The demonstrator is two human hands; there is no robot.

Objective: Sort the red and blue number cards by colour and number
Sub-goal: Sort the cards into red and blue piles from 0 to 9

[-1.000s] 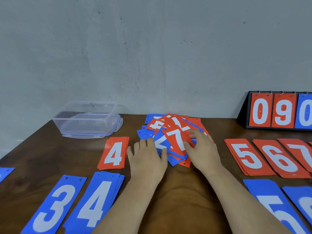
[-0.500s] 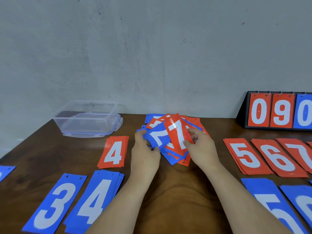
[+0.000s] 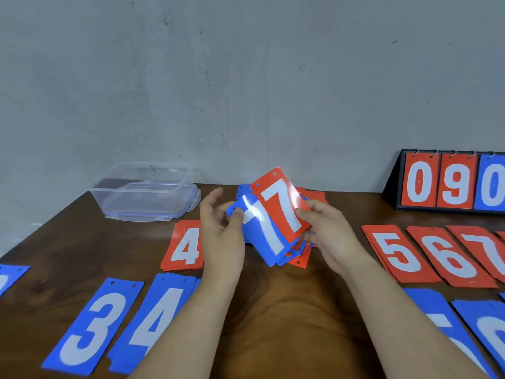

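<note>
My right hand (image 3: 325,236) pinches a red 7 card (image 3: 281,203), lifted and tilted above the table's middle. My left hand (image 3: 222,231) pinches a blue 7 card (image 3: 262,239) at its upper left corner, just under the red one. Behind and below them lies the mixed pile of red and blue cards (image 3: 299,254), mostly hidden. Sorted red stacks show 4 (image 3: 185,246), 5 (image 3: 396,253), 6 (image 3: 448,255) and 7 (image 3: 489,250). Blue stacks show 3 (image 3: 93,326) and 4 (image 3: 155,321) at the front left.
A clear plastic box (image 3: 144,192) stands at the back left on the brown table (image 3: 284,305). A flip scoreboard (image 3: 451,183) showing 0 9 0 stands at the back right. More blue cards (image 3: 448,326) lie at the front right, and one blue card (image 3: 11,274) at the far left.
Both hands have risen off the pile. The right hand lifted the red 7 card and the left hand lifted the blue 7 card, both tilted up toward me.
</note>
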